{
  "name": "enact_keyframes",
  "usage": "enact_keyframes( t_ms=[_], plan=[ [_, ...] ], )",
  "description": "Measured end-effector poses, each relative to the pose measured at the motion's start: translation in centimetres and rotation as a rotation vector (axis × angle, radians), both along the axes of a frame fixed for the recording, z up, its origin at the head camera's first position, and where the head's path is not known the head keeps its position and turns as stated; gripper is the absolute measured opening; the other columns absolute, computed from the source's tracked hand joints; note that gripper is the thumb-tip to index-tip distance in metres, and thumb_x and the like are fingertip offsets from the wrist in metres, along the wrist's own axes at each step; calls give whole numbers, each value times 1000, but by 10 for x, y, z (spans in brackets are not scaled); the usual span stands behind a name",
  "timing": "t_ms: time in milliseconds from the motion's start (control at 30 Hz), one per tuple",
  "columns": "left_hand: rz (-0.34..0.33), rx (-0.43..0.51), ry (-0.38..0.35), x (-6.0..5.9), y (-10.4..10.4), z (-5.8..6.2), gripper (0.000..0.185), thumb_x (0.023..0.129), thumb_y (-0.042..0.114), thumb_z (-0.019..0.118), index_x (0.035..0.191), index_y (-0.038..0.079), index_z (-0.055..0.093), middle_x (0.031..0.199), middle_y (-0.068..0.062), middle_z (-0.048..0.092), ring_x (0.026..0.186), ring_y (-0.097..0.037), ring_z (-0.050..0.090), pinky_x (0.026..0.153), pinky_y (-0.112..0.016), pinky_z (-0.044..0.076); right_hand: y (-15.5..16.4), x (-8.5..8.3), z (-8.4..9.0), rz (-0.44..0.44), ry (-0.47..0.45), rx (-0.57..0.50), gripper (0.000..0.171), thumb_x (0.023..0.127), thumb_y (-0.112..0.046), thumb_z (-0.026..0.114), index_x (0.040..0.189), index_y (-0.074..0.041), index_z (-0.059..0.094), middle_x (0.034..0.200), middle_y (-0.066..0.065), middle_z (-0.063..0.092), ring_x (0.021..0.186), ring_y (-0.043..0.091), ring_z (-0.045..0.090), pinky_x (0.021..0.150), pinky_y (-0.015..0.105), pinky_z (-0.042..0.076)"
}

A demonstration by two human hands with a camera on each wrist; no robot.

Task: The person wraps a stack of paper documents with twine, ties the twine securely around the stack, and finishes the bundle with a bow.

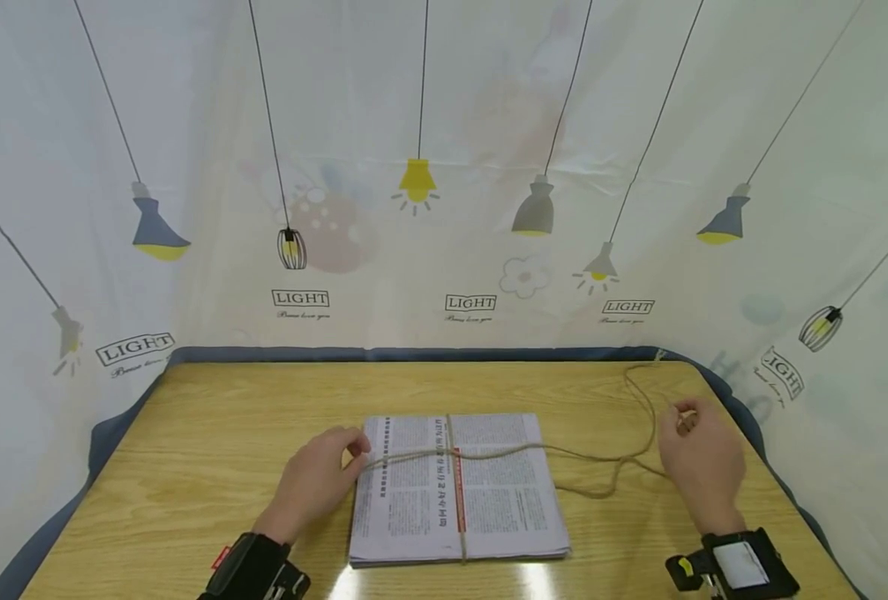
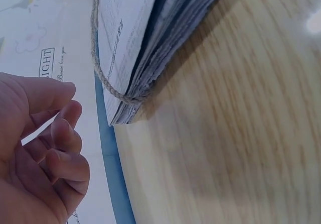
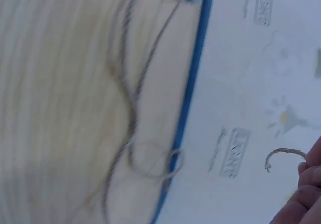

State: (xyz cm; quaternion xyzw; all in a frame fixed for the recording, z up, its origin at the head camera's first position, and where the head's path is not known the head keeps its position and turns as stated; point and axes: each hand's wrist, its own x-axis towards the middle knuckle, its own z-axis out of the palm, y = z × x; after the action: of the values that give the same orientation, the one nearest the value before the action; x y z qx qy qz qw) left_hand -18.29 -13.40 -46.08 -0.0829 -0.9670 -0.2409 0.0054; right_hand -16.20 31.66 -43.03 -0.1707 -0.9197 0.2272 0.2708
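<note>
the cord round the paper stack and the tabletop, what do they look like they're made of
The cord looks like rough natural twine, probably jute or hemp: tan, matte, with twisted strands visible at the stack's corner in the left wrist view. The stack is thin printed paper sheets, likely newsprint or magazine pages. The tabletop shows light wood grain with a glossy glare, so it may be laminate or varnished wood.

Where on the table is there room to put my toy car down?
The bare wood of the table left of the left hand, out to the blue edge, is free. So is the strip behind the stack of papers, up to the curtain. It is crowded on the right: loose twine loops between the stack and the right hand.
</note>
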Motion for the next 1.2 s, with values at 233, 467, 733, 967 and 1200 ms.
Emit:
enact_keyframes(
  t_ms=[233, 467, 733, 967, 1200],
  plan=[
    [-12, 21, 46, -2, 6, 9, 8, 90, 20, 69, 98, 20, 68, 94, 6, 64, 73, -9, 49, 68, -28, 42, -44, 4, 20, 196, 72, 27, 20, 97, -23, 51, 97, -8, 64, 55, 4, 52, 39, 9, 28, 39, 27, 23],
    [-91, 69, 216, -2, 26, 27, 9, 92, 23, 68, 101, 23, 68, 89, 11, 63, 63, -3, 45, 59, -20, 39, -91, 5, 22, 430, 61, 23, 8, 95, -16, 60, 94, -10, 65, 50, -8, 36, 39, 0, 22, 40, 20, 20],
    [-206, 76, 358, -3, 59, 41, 17, 90, 27, 72, 106, 26, 67, 85, 15, 60, 62, 0, 43, 57, -16, 37, -142, 8, 20, 550, -39, -47, 7, 95, -19, 61, 92, -14, 65, 51, -10, 34, 42, 1, 23, 45, 19, 20],
    [-294, 38, 428, -2, 74, 38, 29, 86, 29, 75, 114, 26, 66, 87, 13, 64, 59, 2, 46, 53, -14, 37, -170, 13, 18, 672, -54, -79, 5, 95, -16, 62, 90, -17, 64, 51, -13, 32, 42, -1, 23, 45, 17, 20],
    [-305, 56, 412, -2, 76, 34, 12, 86, 25, 75, 95, 30, 71, 89, 14, 65, 68, 2, 57, 57, -14, 42, -180, 15, 14, 719, -70, -90, 8, 93, -16, 64, 86, -20, 64, 51, -16, 32, 43, -3, 24, 45, 16, 20]
  ],
)
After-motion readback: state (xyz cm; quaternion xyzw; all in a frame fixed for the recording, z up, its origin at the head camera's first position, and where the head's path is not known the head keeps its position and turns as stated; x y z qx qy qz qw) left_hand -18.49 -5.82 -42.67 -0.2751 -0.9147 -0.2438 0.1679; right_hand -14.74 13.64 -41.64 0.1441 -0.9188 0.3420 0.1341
